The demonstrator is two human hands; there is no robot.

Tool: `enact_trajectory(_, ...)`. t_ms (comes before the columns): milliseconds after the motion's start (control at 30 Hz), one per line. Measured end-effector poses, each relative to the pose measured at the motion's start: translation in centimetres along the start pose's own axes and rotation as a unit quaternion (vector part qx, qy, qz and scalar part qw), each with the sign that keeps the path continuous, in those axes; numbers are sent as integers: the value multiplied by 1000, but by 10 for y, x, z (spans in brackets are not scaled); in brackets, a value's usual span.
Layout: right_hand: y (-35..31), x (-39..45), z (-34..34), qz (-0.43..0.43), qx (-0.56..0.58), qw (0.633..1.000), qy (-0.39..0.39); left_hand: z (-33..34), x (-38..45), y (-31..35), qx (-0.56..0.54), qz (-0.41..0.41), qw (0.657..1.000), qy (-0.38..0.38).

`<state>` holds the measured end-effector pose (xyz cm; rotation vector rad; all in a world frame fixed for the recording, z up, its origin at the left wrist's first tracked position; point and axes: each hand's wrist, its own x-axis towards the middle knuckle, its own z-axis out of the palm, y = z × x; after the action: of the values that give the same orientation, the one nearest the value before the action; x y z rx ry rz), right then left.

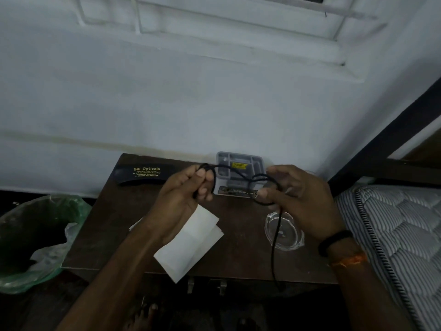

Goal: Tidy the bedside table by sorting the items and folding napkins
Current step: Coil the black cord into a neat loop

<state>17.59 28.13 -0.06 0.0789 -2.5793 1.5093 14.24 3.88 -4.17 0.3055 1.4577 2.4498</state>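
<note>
A: From the head view, what is the person busy with?

B: Winding a black cord (241, 174) over the dark wooden bedside table (238, 235). The left hand (188, 189) has its fingers curled round one bunched end; the right hand (293, 194) pinches a loop between thumb and fingertips, and the loose tail hangs down past the table's front edge.

A: And the rest of the task's things?

B: White napkins (191, 242) lie near the front edge under the left forearm, one overlapping another. A black spectacle case (145, 174) lies at the back left, a grey plastic organiser (241, 173) against the wall behind the cord, and a clear glass dish (284, 231) below the right hand.

A: How should the winding go?

B: Probably even loops, fed by the right hand while the left keeps the bundle firm. The hanging tail could catch the dish, so it is best lifted clear.
</note>
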Motion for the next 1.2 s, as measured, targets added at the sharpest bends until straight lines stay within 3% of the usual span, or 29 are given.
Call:
enact_trajectory(133, 7, 2, -3, 80, 153, 985, -14, -7, 3, 2, -5, 6, 1000, 30)
enact_trajectory(233, 12, 2, -7, 125, 234, 961, -83, -11, 3, 5, -8, 13, 999, 36)
enact_trajectory(333, 17, 0, -17, 112, 198, 966, -125, -16, 4, 8, -22, 22, 999, 41)
enact_trajectory(467, 18, 3, -22, 63, 89, 993, -37, -24, 3, 15, -65, 34, 997, 9)
enact_trajectory(567, 17, 4, -25, 47, 26, 997, -47, -28, 2, 20, -101, 37, 994, 14)
enact_trajectory(633, 19, 3, -29, 62, 51, 993, -91, -31, 3, 21, -113, 35, 992, 42)
enact_trajectory(733, 16, -2, -36, 91, 180, 968, -147, -33, 6, 21, -111, 37, 989, 93)
enact_trajectory(867, 3, -5, -40, 21, 264, 954, -139, -33, 8, 14, -25, 40, 984, 169)
enact_trajectory(1033, -5, -6, -13, -79, 76, 985, -135, -25, 5, -2, 165, 96, 975, 113)
enact_trajectory(1133, -9, -8, 8, -85, 14, 986, -141, -13, 1, -7, 313, 146, 934, 89)
enact_trajectory(1200, -13, -9, 16, -102, -4, 988, -114, -6, -3, -11, 416, 180, 889, 61)
